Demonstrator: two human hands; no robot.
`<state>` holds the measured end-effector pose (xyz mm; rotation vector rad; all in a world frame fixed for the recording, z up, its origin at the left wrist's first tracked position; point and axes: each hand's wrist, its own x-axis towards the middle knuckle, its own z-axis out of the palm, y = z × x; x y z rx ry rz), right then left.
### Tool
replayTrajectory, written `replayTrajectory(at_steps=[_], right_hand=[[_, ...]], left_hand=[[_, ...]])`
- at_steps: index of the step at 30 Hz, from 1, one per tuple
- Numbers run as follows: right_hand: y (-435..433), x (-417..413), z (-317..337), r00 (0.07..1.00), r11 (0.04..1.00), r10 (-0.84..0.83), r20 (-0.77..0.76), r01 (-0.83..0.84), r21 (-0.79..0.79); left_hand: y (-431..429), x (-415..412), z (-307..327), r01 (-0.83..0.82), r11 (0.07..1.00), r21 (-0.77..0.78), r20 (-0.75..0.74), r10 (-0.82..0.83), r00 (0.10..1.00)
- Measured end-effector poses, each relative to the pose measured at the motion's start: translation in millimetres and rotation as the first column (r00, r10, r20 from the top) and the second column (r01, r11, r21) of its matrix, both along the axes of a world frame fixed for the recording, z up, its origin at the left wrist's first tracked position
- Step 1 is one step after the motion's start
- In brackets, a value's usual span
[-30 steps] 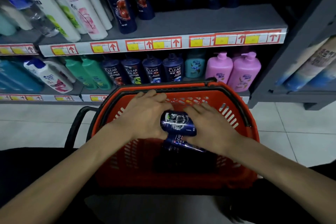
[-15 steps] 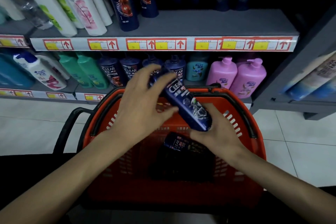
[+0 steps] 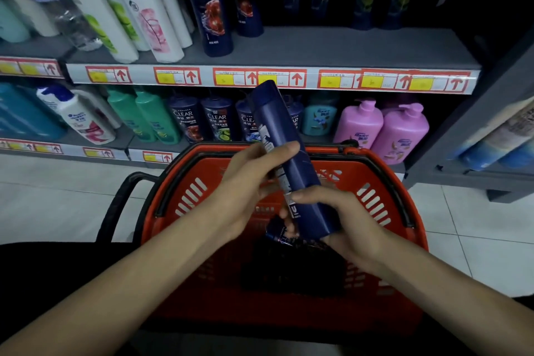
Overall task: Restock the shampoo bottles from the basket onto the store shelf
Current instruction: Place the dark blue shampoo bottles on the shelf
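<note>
A dark blue shampoo bottle [image 3: 289, 153] is held above the red basket [image 3: 384, 199], tilted with its cap pointing up toward the shelf and its back label facing me. My left hand [image 3: 248, 182] grips its middle from the left. My right hand [image 3: 344, 220] holds its lower end. Another dark blue bottle [image 3: 278, 233] lies in the basket under my hands, mostly hidden. The grey upper shelf [image 3: 332, 46] has a bare stretch to the right of a tall Clear bottle [image 3: 209, 3].
The lower shelf holds a row of dark Clear bottles [image 3: 218, 121], green bottles [image 3: 150, 118] and pink pump bottles [image 3: 401, 133]. White bottles [image 3: 138, 6] lean on the upper shelf at left. A second grey rack [image 3: 476, 136] stands at right. White tiled floor surrounds the basket.
Both hands lifted the bottle out of the basket and turned it more upright, so its back now faces me. The camera view has tilted upward a little.
</note>
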<state>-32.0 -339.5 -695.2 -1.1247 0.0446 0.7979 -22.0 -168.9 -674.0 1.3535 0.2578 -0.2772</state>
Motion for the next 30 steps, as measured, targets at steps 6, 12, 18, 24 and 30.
replayTrajectory(at_steps=[6,12,18,24,30], right_hand=[[8.5,8.7,-2.8,0.998,0.998,-0.053,0.027,0.053,0.022],[12.0,13.6,-2.8,0.994,0.998,-0.055,0.092,0.056,-0.013],[14.0,17.2,15.0,0.997,0.995,-0.076,-0.022,0.077,0.062],[13.7,24.0,37.1,0.984,0.998,0.054,0.169,-0.060,0.028],[26.4,20.8,49.1,0.924,0.970,-0.031,0.382,0.120,-0.213]], left_hand=[[1.2,4.8,10.1,-0.268,0.884,0.384,0.214,0.197,0.957],[10.3,7.8,10.9,-0.313,0.833,0.456,0.285,0.196,0.938],[19.9,14.6,15.9,-0.166,0.985,0.043,0.144,0.159,0.977],[27.6,18.0,26.9,0.036,0.988,-0.149,0.154,-0.013,0.988],[19.9,21.3,44.6,0.039,0.999,-0.036,0.169,-0.032,0.985]])
